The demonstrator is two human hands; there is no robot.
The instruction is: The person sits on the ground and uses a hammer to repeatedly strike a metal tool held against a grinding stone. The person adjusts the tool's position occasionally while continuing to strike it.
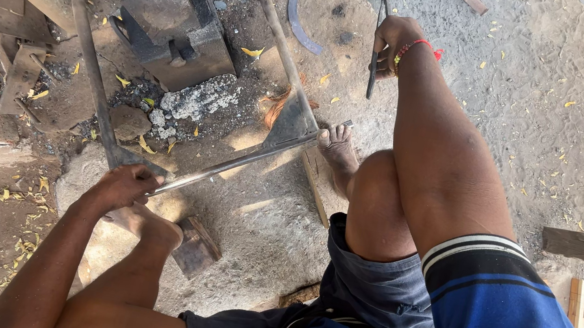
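Left hand [124, 186] grips a long metal blade [245, 160]; right hand [393, 42] clenches a thin rod [377, 43] raised beyond it, work unfinished.

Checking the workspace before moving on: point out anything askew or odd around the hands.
A pale ash pile lies spilled on the ground beside the anvil block. The long metal bar in the left hand runs slanted, its far end pinned under a bare foot.

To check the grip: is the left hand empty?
No, the left hand grips the near end of a long metal bar.
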